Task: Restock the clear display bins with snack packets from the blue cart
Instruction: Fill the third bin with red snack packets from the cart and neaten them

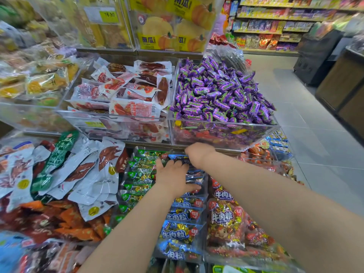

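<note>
A clear bin [204,196] on the lower shelf holds a row of blue beef-cube snack packets [182,232] standing one behind another. My left hand [173,177] lies flat with straight fingers, pressing on the packets at the back of that row. My right hand [200,154] reaches in under the upper bin, its fingers curled down and mostly hidden, and grips the end of a dark blue packet [182,160] just behind my left fingertips. The blue cart is out of view.
Green packets [137,175] fill the bin to the left and red beef-cube packets [226,217] the bin to the right. Above hang clear bins of purple candies [220,91] and red sausage packs [126,91]. White and orange packets [82,174] pile at left. A tiled aisle [307,134] runs on the right.
</note>
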The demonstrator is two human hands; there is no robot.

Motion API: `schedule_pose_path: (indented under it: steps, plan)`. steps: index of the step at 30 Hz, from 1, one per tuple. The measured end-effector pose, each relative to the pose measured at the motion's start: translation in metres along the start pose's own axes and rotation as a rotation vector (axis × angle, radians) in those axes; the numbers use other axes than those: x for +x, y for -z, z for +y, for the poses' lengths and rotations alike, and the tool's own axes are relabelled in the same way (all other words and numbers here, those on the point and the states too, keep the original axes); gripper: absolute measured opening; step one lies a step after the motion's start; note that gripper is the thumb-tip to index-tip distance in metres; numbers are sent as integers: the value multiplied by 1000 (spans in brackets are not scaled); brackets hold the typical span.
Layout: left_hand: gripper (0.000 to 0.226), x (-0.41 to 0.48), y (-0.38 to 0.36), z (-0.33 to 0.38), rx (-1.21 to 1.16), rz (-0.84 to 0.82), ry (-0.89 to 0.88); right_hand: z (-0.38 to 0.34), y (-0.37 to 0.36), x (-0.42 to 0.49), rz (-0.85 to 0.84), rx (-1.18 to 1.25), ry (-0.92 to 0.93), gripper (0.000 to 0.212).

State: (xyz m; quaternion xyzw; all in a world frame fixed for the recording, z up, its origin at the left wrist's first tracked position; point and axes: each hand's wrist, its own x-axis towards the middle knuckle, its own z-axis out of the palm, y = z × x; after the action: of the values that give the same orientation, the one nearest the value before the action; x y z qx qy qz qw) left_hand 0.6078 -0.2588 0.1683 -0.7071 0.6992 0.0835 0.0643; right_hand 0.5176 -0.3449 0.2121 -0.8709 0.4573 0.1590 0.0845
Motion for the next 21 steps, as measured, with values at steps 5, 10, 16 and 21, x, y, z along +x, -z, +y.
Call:
schedule_pose_path:
  steps: [5,10,16,21]
  plan:
    - [88,1,-3,-1,-14,1,7,-3,-5,-3,198,8,42,29]
    - [88,2,-6,-2,8,20,9,5,-12,-3,212,63,-12,33]
    - [94,3,-5,-6,20,4,8,16,-16,0,255,294,26,38]
    - [100,-1,-2,-5,7,59,18,32,-43,-43,500,511,28,35]
